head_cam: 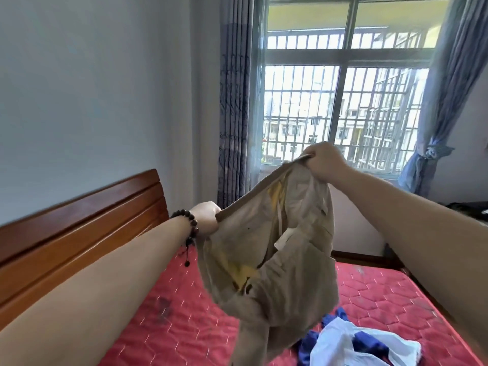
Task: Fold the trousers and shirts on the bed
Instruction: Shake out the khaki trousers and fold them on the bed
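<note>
Red quilted bed [383, 307] with wooden headboard [79, 220] at left; open mattress beyond. Left hand [207, 217] and right hand [326, 159], each grip clamped on the waistband, suspend beige trousers [269, 249] above a blue-white shirt [361, 344].

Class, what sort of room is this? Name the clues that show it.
Most likely a home bedroom: a bed with a red quilted mattress and wooden headboard, a curtained window, and clothes being sorted.

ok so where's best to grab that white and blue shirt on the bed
Judging by its pose, take the white and blue shirt by its raised white bunch, coming from above. It lies crumpled on the bed, with no collar or hem that I can tell.
</note>
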